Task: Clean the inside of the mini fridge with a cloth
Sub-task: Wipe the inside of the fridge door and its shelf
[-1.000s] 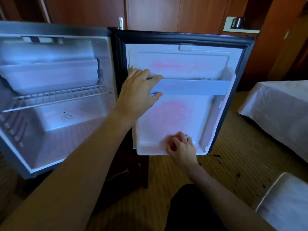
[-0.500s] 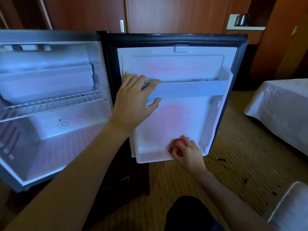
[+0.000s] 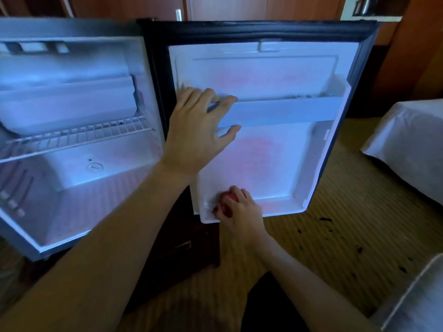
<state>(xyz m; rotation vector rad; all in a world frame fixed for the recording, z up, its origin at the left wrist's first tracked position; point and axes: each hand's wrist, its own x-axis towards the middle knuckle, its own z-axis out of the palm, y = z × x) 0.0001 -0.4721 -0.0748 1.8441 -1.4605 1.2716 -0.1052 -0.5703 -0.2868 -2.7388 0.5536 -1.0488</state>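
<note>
Presently the right hand (image 3: pixel 239 207), fingers bunched around a red cloth (image 3: pixel 226 202), wipes the mini fridge door's (image 3: pixel 299 164) bottom ledge; the left hand (image 3: pixel 199 130) grips the door shelf (image 3: pixel 282 111). Probably the interior remains.

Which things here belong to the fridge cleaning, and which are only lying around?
Belonging to the job:
- red cloth, bunched in right hand
- fridge door, steadied by left hand
- fridge interior

Lying about:
- kettle
- white bedding
- dark crumbs on carpet
</note>
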